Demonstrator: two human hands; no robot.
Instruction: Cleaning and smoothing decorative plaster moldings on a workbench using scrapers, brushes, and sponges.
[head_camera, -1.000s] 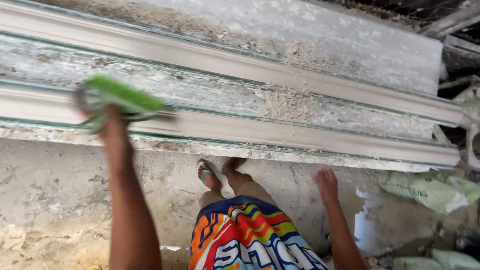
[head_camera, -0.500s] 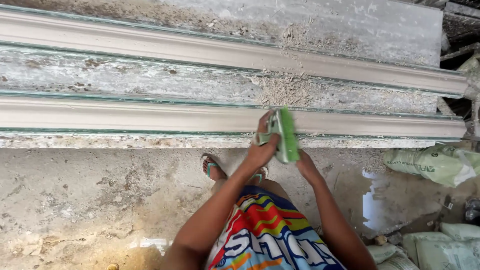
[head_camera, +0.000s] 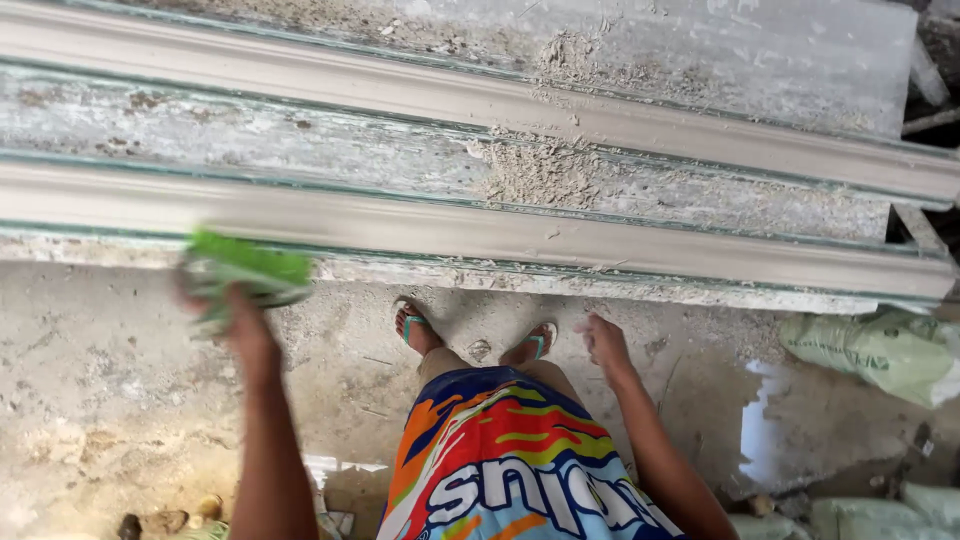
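Green and blurred with motion, a scrubbing pad (head_camera: 245, 272) sits in the grip of the left hand (head_camera: 240, 320), whose fingers are curled about its lower side; the blur hides exactly how the fingertips lie on it. The pad is at the front edge of the near moulding strip (head_camera: 560, 235), a long pale grey plaster length that runs from side to side across a dusty workbench (head_camera: 250, 140), and it overlaps the strip's lower lip toward the left end. Whether the pad actually presses on the strip or is just off it, I cannot tell. Behind the near moulding strip lies a band of bench caked with crumbs and powder, and behind that a second moulding strip (head_camera: 600, 115) runs parallel to the first. The right hand (head_camera: 603, 343) hangs free below the near moulding strip, well apart from the pad, loosely closed with the fingers drawn in and holding nothing. Below the near moulding strip is a rough concrete floor (head_camera: 90, 400) streaked with white dust, where two feet in green-strapped sandals (head_camera: 415, 325) stand just under the strip's middle, above brightly patterned shorts (head_camera: 500, 460). To the right of the strip's far end, pale green sacks (head_camera: 880, 350) lie on the floor beside a white puddle (head_camera: 762, 440). A few small stones (head_camera: 165, 520) lie on the floor far below the strip's left end.
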